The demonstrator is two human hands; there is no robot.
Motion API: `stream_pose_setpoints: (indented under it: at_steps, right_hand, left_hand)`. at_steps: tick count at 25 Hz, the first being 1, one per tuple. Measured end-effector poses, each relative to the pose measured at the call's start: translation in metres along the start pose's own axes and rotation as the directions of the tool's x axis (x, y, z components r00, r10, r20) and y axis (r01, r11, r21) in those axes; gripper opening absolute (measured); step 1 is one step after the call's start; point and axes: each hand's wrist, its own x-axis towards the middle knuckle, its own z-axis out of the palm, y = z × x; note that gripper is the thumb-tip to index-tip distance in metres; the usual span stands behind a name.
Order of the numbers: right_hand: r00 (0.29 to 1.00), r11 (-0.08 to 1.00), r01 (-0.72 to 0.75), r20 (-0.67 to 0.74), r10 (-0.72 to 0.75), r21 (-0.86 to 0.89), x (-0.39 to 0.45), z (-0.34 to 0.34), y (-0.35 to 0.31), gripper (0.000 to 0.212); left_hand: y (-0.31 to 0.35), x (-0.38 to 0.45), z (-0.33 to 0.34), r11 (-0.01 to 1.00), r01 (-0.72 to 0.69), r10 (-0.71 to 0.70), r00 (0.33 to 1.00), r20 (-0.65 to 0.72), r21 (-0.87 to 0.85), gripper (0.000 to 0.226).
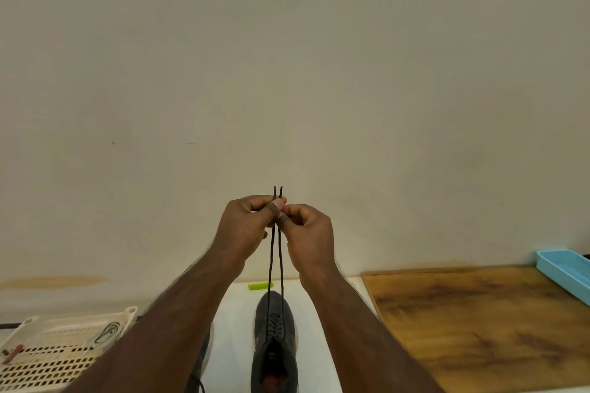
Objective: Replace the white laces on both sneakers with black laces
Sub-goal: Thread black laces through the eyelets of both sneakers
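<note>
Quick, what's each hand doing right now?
Left hand: pinching both ends of the black lace, pulled up from the sneaker.
Right hand: pinching the same lace.

Head-worn view, forward and downward

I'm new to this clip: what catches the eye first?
Both hands, left and right, pinch the two black lace ends upright at centre frame. The strands run down to a dark sneaker below, with a cream basket at lower left.
</note>
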Motion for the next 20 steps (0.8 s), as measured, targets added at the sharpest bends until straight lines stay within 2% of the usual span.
stream_pose_setpoints:
  at_steps: [3, 6, 9, 11, 14, 17, 18, 20]
  right_hand:
    - [0.998, 0.999, -0.009, 0.065, 0.011, -0.036, 0.000, -0.003, 0.003, 0.015]
    - [0.974, 0.974, -0.095, 0.185, 0.134, -0.204, -0.009, -0.004, 0.025, 0.031]
    - [0.909, 0.906, -0.163, 0.299, 0.292, -0.390, -0.030, -0.002, 0.063, 0.039]
    - [0.854, 0.856, -0.193, 0.348, 0.387, -0.480, -0.042, 0.002, 0.086, 0.036]
    - [0.832, 0.801, -0.188, 0.341, 0.438, -0.569, -0.053, 0.005, 0.113, 0.031]
    - [0.837, 0.810, -0.293, 0.273, 0.474, -0.507, -0.055, 0.006, 0.124, 0.023]
    - [0.843, 0.816, -0.328, 0.241, 0.480, -0.477, -0.053, 0.005, 0.126, 0.020]
    - [0.871, 0.832, -0.312, 0.212, 0.443, -0.459, -0.048, 0.002, 0.129, 0.024]
  left_hand:
    - [0.001, 0.001, -0.002, 1.000, -0.005, 0.004, 0.999, -0.033, -0.010, 0.013]
    - [-0.001, 0.001, -0.004, 0.999, 0.029, -0.031, 0.997, -0.068, -0.037, 0.012]
    - [-0.004, 0.000, -0.003, 0.992, 0.064, -0.071, 0.995, -0.065, -0.106, 0.016]
    - [-0.007, 0.000, -0.002, 0.977, 0.093, -0.107, 0.992, -0.062, -0.192, 0.016]
    - [-0.018, 0.000, -0.003, 0.927, 0.133, -0.152, 0.988, -0.025, -0.350, 0.013]
    - [-0.040, 0.005, -0.012, 0.857, 0.153, -0.186, 0.982, -0.019, -0.492, 0.015]
    - [-0.053, 0.006, -0.015, 0.859, 0.165, -0.210, 0.977, -0.040, -0.484, 0.019]
    - [-0.087, 0.002, -0.018, 0.908, 0.248, -0.295, 0.951, -0.095, -0.338, 0.029]
